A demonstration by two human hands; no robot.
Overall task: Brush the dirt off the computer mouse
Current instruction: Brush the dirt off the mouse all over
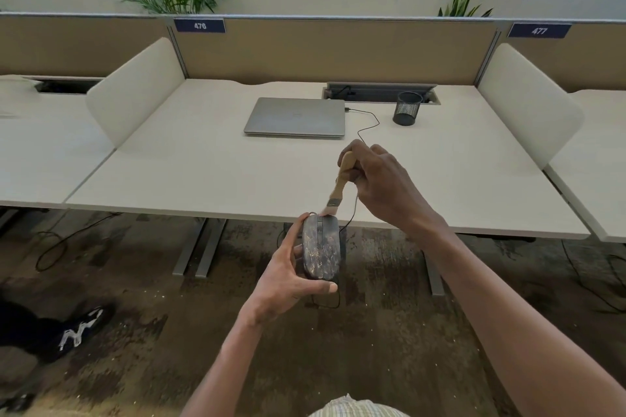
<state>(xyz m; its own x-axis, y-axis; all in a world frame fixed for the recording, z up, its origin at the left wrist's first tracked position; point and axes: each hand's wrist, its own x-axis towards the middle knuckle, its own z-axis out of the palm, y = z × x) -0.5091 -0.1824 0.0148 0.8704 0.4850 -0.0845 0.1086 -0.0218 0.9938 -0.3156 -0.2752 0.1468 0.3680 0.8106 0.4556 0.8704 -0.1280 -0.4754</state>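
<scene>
mouse [321, 247]: held in the air just off the table's [203, 162] near edge, over the floor. Long axis runs near-far; button and wheel end points away toward the table, rear end toward the person. Top shell up, mottled with pale dirt.
left hand [288, 276]: grip wrapped on the mouse, thumb across its rear end, fingers along its left side.
right hand [379, 179]: grip closed round the wooden handle of the brush [340, 184].
brush: tilted, handle up and away, bristles down, touching the mouse's far end.
cable [367, 127]: thin black line from the laptop's [296, 117] right side, toward the hands.
mesh cup [408, 108]: right of the laptop, apart.
</scene>
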